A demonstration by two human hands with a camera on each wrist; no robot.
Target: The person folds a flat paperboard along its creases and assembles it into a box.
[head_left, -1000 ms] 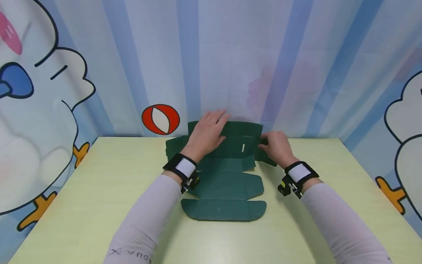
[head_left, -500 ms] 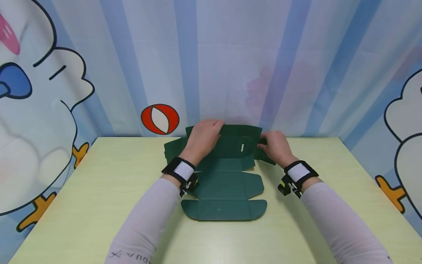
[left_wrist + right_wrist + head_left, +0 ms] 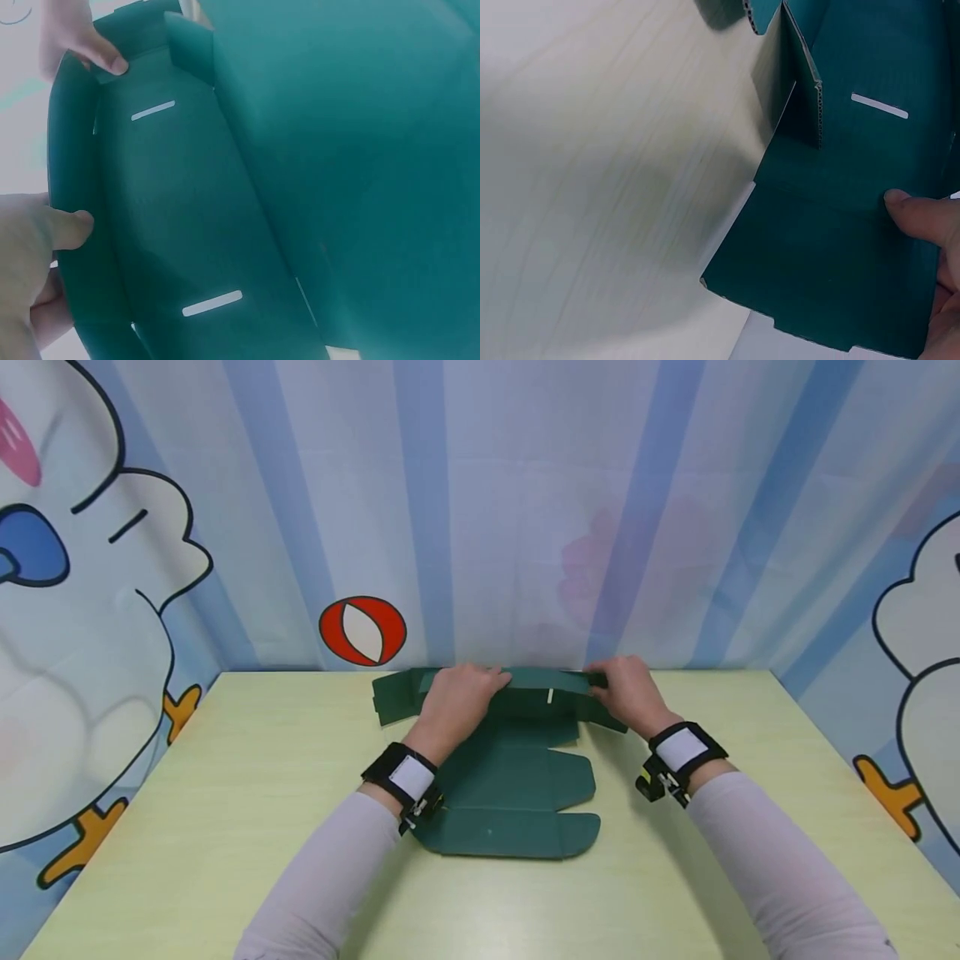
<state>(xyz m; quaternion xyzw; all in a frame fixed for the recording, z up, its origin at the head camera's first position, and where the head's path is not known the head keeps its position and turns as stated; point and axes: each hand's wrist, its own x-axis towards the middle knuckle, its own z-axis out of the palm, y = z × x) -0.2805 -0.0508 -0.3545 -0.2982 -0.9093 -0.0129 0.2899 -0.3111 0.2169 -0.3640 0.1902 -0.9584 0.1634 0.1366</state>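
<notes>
A dark green, partly folded cardboard box (image 3: pixel 498 781) lies on the table, its back panel standing up and its front part flat. My left hand (image 3: pixel 459 702) grips the top flap (image 3: pixel 536 679), which tilts forward over the back panel. In the left wrist view, the thumb lies on the flap's inner face and the other fingers are behind it. At the back right corner, my right hand (image 3: pixel 632 693) pinches the cardboard beside a side flap (image 3: pixel 825 277), thumb on the inside. Two narrow slots show in the back panel (image 3: pixel 180 210).
The pale yellow table (image 3: pixel 225 827) extends to both sides of the box. Behind it hangs a blue striped cloth backdrop (image 3: pixel 510 510) with cartoon prints, close to the box's rear. Another side flap (image 3: pixel 393 697) sticks out on the left.
My left hand has come down and toward me, bending the top flap from upright to leaning forward. The flat front part has shifted slightly. My right hand has stayed nearly in place.
</notes>
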